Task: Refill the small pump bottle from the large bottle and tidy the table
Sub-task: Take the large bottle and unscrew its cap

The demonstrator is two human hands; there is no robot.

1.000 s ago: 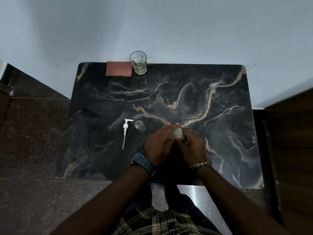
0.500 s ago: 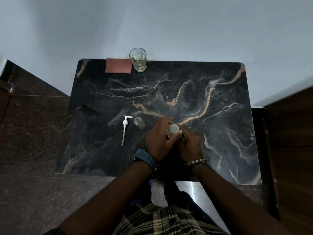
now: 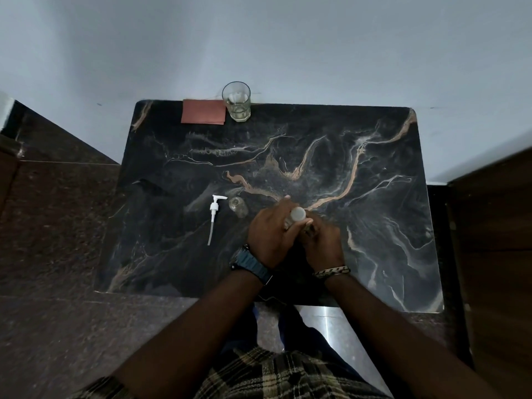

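Both hands, left (image 3: 270,234) and right (image 3: 322,243), grip the capped bottle (image 3: 296,216); he'd best steady it, twisting gently.

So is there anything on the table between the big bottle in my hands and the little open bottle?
Nothing visible. The small bottle stands just left of your left hand, which grips the large bottle; only bare table lies between.

no readable text, labels, brands, numbers, signs
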